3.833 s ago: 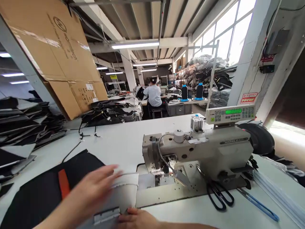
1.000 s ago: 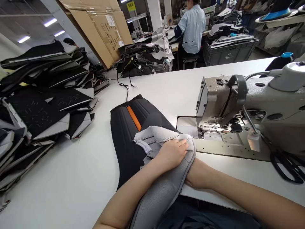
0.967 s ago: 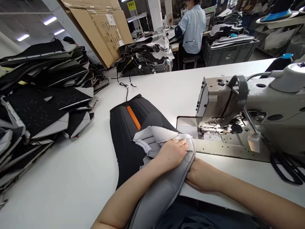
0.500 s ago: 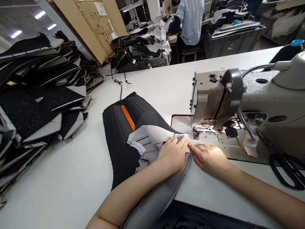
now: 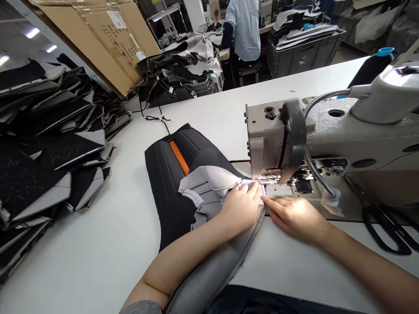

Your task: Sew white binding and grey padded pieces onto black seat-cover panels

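Note:
My left hand (image 5: 240, 207) lies curled over a folded grey mesh seat cover (image 5: 209, 270), gripping it close to the presser foot (image 5: 263, 179) of the sewing machine (image 5: 281, 139). My right hand (image 5: 294, 216) rests on the machine bed with its fingertips against the cover's stitched edge, and it holds nothing. Beneath the cover lies a black padded panel (image 5: 170, 187) with an orange strip (image 5: 179, 158). The needle area is partly hidden by the machine head and the fabric.
Black-handled scissors (image 5: 386, 231) lie right of the machine on the white table (image 5: 98, 257). Several black-and-grey panels (image 5: 49, 148) are stacked at left. Beyond the table, a seated co-worker (image 5: 244, 30) works beside a grey crate (image 5: 301, 54) and large cardboard sheets (image 5: 98, 39).
My right hand has come out from the fabric fold onto the machine bed. The cover's edge now sits closer to the presser foot, and my view has swung towards the machine.

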The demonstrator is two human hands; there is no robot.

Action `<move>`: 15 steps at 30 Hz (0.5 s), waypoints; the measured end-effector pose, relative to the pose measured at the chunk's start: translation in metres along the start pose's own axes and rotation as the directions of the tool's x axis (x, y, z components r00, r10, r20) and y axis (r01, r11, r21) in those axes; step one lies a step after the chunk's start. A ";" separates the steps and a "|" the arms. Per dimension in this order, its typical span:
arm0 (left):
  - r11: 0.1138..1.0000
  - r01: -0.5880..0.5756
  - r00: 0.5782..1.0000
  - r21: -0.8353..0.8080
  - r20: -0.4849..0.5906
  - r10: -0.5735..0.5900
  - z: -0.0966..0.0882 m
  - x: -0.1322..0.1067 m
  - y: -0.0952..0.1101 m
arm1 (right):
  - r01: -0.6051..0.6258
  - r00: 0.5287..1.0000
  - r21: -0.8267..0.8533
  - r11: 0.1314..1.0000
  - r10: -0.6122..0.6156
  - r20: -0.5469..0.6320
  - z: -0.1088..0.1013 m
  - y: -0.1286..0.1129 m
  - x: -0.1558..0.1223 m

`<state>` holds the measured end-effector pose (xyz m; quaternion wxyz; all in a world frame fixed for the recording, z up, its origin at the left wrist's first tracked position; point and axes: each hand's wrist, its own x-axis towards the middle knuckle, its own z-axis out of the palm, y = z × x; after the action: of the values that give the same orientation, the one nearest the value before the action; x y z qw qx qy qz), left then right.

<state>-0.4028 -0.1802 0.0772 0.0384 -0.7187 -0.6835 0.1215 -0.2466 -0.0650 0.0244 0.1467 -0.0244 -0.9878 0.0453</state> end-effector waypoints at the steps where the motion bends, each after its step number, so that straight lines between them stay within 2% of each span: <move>1: 1.000 0.002 1.000 0.001 0.002 -0.002 0.000 0.000 0.001 | -0.005 1.000 0.012 1.000 0.005 0.009 0.000 0.001 -0.001; 15: 1.000 0.010 0.999 0.001 -0.031 -0.010 0.000 0.003 0.004 | -0.016 1.000 0.075 0.997 0.016 -0.004 0.002 0.006 -0.005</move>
<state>-0.3984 -0.1772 0.0758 0.0500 -0.7171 -0.6863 0.1104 -0.2425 -0.0598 0.0203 0.1492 -0.0269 -0.9849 0.0833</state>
